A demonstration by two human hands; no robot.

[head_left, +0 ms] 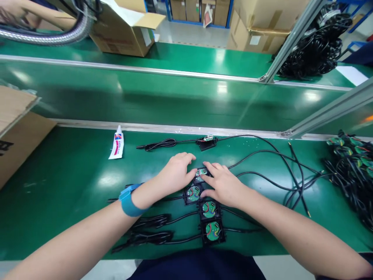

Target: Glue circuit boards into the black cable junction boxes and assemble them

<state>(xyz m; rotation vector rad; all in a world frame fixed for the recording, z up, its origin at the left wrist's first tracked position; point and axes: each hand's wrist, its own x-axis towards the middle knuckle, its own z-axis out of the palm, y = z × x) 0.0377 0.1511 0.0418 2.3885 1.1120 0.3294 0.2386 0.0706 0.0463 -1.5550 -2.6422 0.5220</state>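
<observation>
My left hand (177,171) has its fingers apart, with the thumb touching a small green circuit board (201,172) in a square black housing (199,180). From the other side, my right hand (223,182) spreads its fingers over that same housing and board. The right thumb lies near a second housing with a round green board (193,193). Closer to me, two more black housings hold round boards, one in the middle (209,209) and one nearest (213,231), with coloured wires. Black cables (157,221) run from the housings to both sides.
Beyond my hands lies another black housing (207,144) with a cable. A white tube (117,144) is at the left, near a cardboard box (23,136). Wired boards and cables (349,171) are heaped at right. Behind the metal rail (163,125), another person's arm (55,17) shows.
</observation>
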